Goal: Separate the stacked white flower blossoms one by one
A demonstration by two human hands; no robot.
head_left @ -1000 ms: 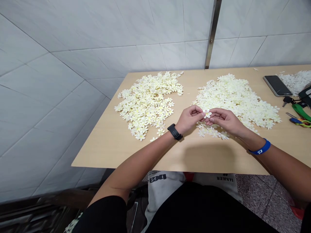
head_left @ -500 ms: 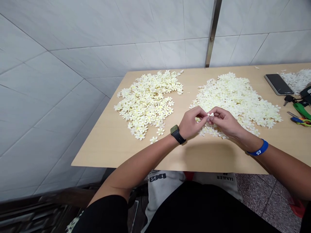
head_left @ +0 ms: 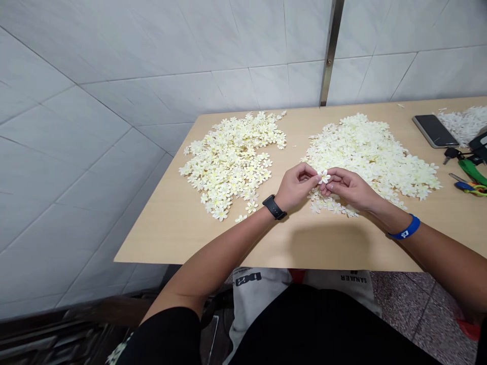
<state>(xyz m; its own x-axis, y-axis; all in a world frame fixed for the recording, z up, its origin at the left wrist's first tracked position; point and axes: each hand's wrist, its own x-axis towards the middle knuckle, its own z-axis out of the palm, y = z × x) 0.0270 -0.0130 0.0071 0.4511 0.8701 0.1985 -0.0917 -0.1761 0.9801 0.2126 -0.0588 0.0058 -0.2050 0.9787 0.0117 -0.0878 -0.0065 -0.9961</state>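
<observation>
Cream flower [head_left: 323, 177] pinched in narrow grip betw. L hand [head_left: 294, 187] & R hand [head_left: 348, 188], just over front-left edge of big flower pile [head_left: 375, 157]; 2nd pile [head_left: 228, 167] left of it, both on wood table [head_left: 323, 243].

**Tiled workroom set up for handcraft**

This looks like a plain, small workroom, possibly in a home, rather than a shop or office. The main landmark is a light wood-laminate table [head_left: 331, 248] pushed against a wall of large white glazed tiles [head_left: 114, 76], with a vertical metal strip [head_left: 331, 50] rising behind it. Heaps of artificial cream blossoms [head_left: 232, 162] cover the table's middle. At its right end lie a smartphone [head_left: 433, 131], keys [head_left: 452, 153] and scissors [head_left: 470, 188]. Below the table's near edge is a speckled terrazzo floor [head_left: 403, 309].
</observation>
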